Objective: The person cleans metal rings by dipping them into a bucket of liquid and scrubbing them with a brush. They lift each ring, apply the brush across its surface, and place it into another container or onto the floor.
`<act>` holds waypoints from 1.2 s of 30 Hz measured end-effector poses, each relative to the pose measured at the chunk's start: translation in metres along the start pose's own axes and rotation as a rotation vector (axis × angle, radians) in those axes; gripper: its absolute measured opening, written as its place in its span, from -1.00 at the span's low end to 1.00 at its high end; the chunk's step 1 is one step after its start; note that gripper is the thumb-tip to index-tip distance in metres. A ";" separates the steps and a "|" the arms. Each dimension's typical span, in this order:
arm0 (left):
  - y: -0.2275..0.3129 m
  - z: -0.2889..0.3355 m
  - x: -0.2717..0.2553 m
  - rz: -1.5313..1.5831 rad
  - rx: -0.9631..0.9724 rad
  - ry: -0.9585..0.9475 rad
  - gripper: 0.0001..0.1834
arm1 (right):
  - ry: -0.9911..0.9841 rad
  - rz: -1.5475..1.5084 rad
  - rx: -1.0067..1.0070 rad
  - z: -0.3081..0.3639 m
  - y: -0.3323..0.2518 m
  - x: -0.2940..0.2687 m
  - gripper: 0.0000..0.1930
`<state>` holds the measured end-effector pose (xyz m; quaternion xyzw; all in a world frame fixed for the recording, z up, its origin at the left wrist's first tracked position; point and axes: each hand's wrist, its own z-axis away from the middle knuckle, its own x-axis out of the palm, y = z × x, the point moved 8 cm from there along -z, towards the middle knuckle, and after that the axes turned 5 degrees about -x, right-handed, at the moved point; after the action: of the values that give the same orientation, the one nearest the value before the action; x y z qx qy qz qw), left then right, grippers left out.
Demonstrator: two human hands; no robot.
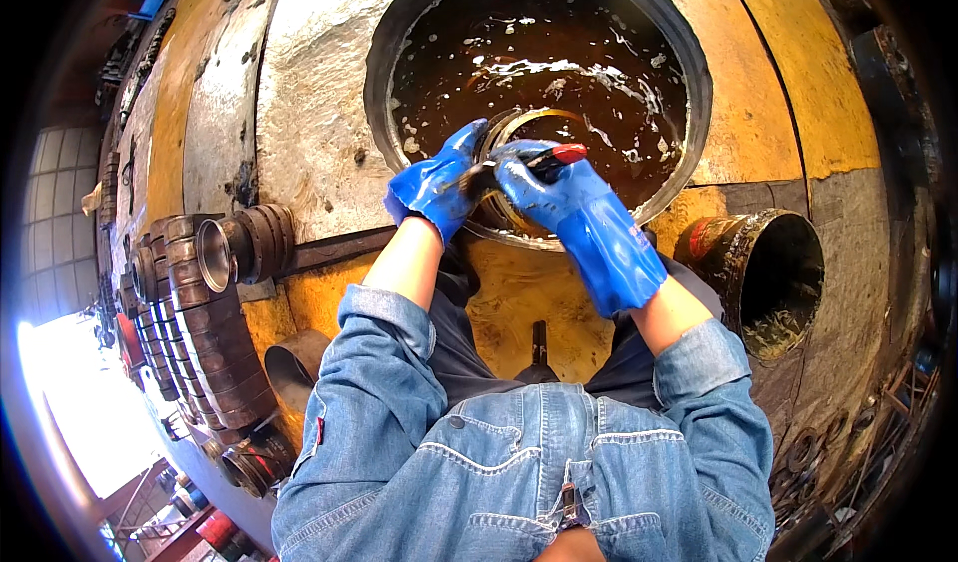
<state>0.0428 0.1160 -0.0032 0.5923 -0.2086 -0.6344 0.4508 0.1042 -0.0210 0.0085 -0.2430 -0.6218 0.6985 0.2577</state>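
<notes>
A ribbed metal ring [552,114] leans at the near rim of a round tub [379,73] of dark brown, foamy liquid. My left hand [436,185], in a blue rubber glove, is closed on the ring's left side. My right hand [554,191], gloved the same way, grips a hand tool with a red and black handle [569,153]. The tool's short metal end points left toward my left hand, over the ring's near edge. The exact kind of tool cannot be made out, and both hands cover the near part of the ring.
Stacked dark metal rings [215,342] stand to the left, with a flanged ring [225,253] nearer. An open-ended metal cylinder [783,282] lies right of the tub. Worn yellow and grey plates [319,103] surround the tub. Loose rings [803,452] lie at the lower right.
</notes>
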 end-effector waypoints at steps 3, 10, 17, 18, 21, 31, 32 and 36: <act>-0.051 -0.018 0.008 0.260 -0.159 -0.013 -0.32 | 0.158 0.436 0.087 -0.010 0.000 -0.024 -0.65; -0.059 -0.012 0.016 0.689 -0.206 -0.119 -0.40 | -0.038 -0.183 -0.117 0.009 -0.028 0.009 -0.76; -0.077 -0.020 0.019 0.922 -0.257 0.064 -0.38 | 0.018 0.220 -0.279 -0.003 -0.040 0.000 -0.76; -0.063 -0.023 0.025 0.970 -0.312 0.028 -0.40 | 0.062 0.127 -0.097 -0.009 -0.014 -0.012 -0.76; -0.039 -0.018 0.019 0.809 -0.266 -0.088 -0.45 | -0.059 -0.061 -0.185 0.007 -0.048 0.002 -0.74; -0.073 -0.040 0.057 1.297 -0.757 -0.245 -0.30 | 0.228 0.705 0.357 -0.021 0.030 -0.081 -0.51; -0.074 -0.042 0.058 1.298 -0.770 -0.258 -0.29 | 0.200 0.756 0.406 -0.021 0.034 -0.086 -0.49; -0.072 -0.044 0.060 1.284 -0.705 -0.279 -0.21 | 0.093 0.840 0.500 -0.022 0.031 -0.094 -0.49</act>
<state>0.0670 0.1149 -0.1034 0.0881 -0.3530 -0.3447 0.8654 0.1876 -0.0702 -0.0233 -0.4342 -0.2711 0.8585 0.0316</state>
